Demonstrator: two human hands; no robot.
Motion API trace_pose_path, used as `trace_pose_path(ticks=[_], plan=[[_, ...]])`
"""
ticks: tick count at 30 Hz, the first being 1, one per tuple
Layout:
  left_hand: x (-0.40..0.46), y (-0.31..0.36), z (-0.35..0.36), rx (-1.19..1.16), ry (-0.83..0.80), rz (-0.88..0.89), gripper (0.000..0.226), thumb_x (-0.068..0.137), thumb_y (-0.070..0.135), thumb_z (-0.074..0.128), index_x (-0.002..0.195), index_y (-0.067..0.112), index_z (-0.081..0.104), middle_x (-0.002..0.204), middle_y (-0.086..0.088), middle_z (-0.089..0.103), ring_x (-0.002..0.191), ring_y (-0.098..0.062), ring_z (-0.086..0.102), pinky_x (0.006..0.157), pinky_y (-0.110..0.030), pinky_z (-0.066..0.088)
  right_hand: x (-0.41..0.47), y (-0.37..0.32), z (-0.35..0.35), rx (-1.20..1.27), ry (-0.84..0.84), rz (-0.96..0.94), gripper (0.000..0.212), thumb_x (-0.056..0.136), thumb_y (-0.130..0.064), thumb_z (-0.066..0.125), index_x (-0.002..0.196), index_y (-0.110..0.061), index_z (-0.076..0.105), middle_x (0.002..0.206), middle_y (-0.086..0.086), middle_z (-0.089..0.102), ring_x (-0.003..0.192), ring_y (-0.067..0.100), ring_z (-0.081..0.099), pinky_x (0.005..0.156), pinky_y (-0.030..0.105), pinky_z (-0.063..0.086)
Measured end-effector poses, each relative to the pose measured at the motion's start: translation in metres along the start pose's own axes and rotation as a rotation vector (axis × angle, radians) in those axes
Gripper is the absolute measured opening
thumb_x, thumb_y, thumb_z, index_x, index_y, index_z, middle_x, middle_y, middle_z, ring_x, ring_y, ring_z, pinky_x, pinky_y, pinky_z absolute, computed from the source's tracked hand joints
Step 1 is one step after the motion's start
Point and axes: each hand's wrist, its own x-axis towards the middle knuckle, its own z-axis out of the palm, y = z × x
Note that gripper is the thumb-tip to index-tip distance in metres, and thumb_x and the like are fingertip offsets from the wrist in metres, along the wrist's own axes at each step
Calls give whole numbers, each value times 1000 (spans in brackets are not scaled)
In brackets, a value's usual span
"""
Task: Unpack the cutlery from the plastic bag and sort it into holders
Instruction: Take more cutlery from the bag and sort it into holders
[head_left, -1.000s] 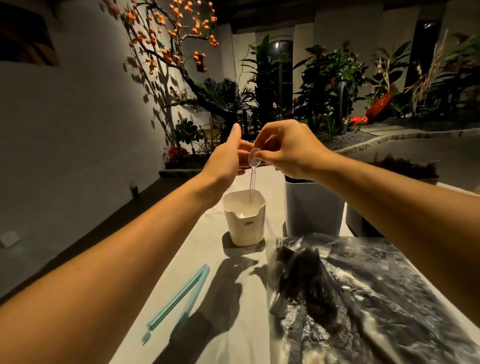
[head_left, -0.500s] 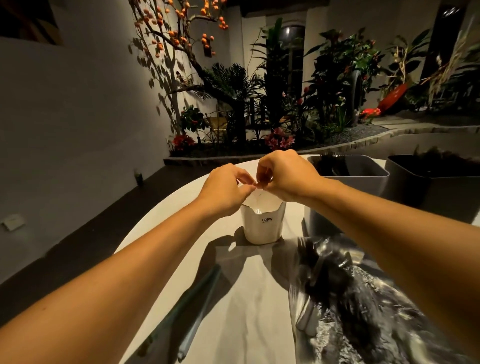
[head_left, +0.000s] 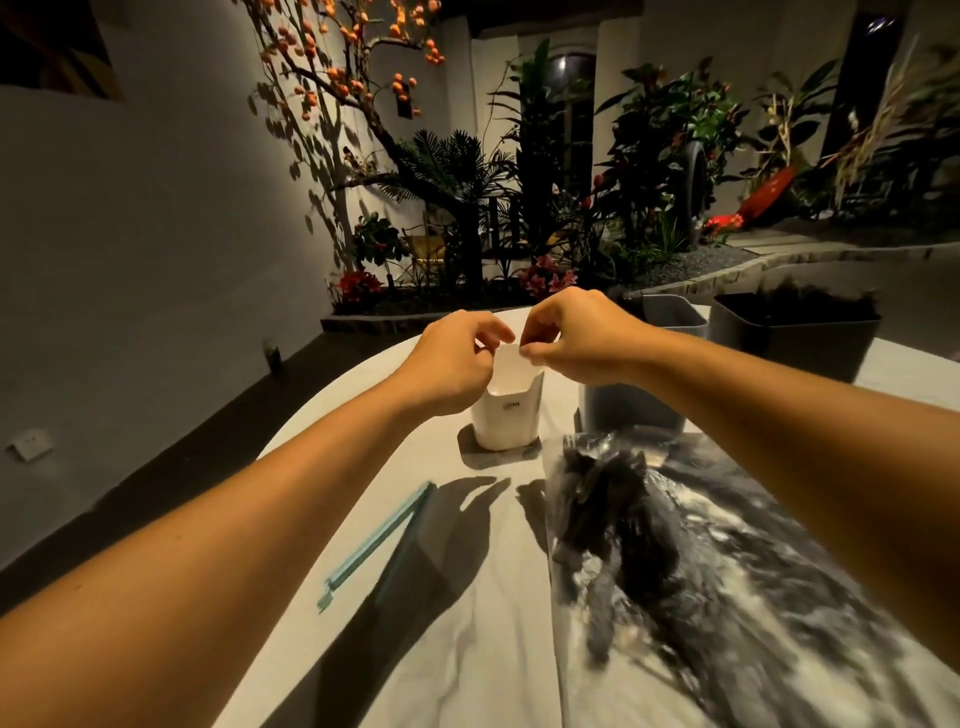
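Note:
The white holder (head_left: 506, 415) stands on the white round table (head_left: 467, 649). Both my hands hover right over its rim, a small gap between them. My left hand (head_left: 457, 364) has its fingers curled with nothing visible in them. My right hand (head_left: 576, 332) has thumb and fingertips pressed together; whether the clear plastic spoon is still pinched there is not visible. The clear plastic bag (head_left: 753, 597) lies at the right under my right forearm, with dark cutlery (head_left: 618, 499) inside.
A grey holder (head_left: 623, 410) stands just right of the white one. A dark holder (head_left: 789, 343) with black pieces sticking out is further right. A teal bag clip (head_left: 379, 540) lies on the table's left. Plants and a wall lie beyond the far edge.
Both hands held a clear spoon above the white holder, then lowered it into the holder. Now the hands have drawn slightly apart and the spoon no longer shows.

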Motion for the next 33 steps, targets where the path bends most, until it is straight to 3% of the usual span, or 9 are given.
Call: trace_pose_path(ticks=[5,11,13,16,19,23,26,30,33], plan=[[-44,38,0,-51,-57,65,27,103,21,52,128,18,61,123,-1,63,110,-17,59,92,-33,51,-57,-16,-27,8,-97,14,7,94,-25,66,91,-21,70,81,-6,70,66,2,62,55,13,42],[-91,72,11,-71,-179,80,25,100,31,58,122,18,56,115,-1,65,100,-16,64,79,-28,56,-119,-26,-45,-2,-163,85,10,95,-22,64,95,-14,71,79,0,72,64,9,68,51,17,49],[-105,81,16,-49,-232,98,22,97,31,64,114,17,57,108,-1,67,97,-16,65,87,-37,58,-140,-26,-51,-10,-217,121,12,97,-20,62,97,-11,70,81,4,72,65,12,69,50,18,51],[-133,95,23,-78,-421,126,26,90,32,73,104,12,64,99,-1,70,90,-13,67,89,-35,57,-169,-25,-56,11,-303,174,13,98,-15,60,99,-6,69,84,8,73,66,15,71,52,20,53],[-165,109,31,-72,-675,152,39,77,40,82,96,9,67,83,1,69,74,-7,63,76,-28,55,-199,-24,-55,43,-392,251,12,98,-11,59,98,-3,69,83,11,74,66,18,73,55,23,56],[-196,122,46,130,-821,201,47,67,50,87,103,29,68,102,9,65,94,-8,61,77,-26,54,-235,-24,-51,45,-472,322,12,97,-10,59,97,-2,69,82,11,76,72,22,75,61,27,59],[-213,120,60,221,-782,229,42,72,46,86,105,27,68,100,10,62,89,-8,58,69,-18,45,-258,-28,-47,71,-510,335,11,96,-9,61,93,-3,70,81,12,76,74,23,75,62,28,59],[-223,113,72,62,-499,229,12,93,25,69,92,13,68,81,2,61,71,-8,54,54,-11,41,-278,-40,-42,215,-640,364,17,97,-6,57,105,4,69,92,18,75,83,26,75,68,28,60],[-225,118,75,-63,-243,198,9,98,18,61,90,15,61,83,-2,60,77,-16,56,65,-23,48,-287,-42,-29,265,-716,406,27,98,2,47,115,2,68,108,16,73,98,24,73,82,29,59]])
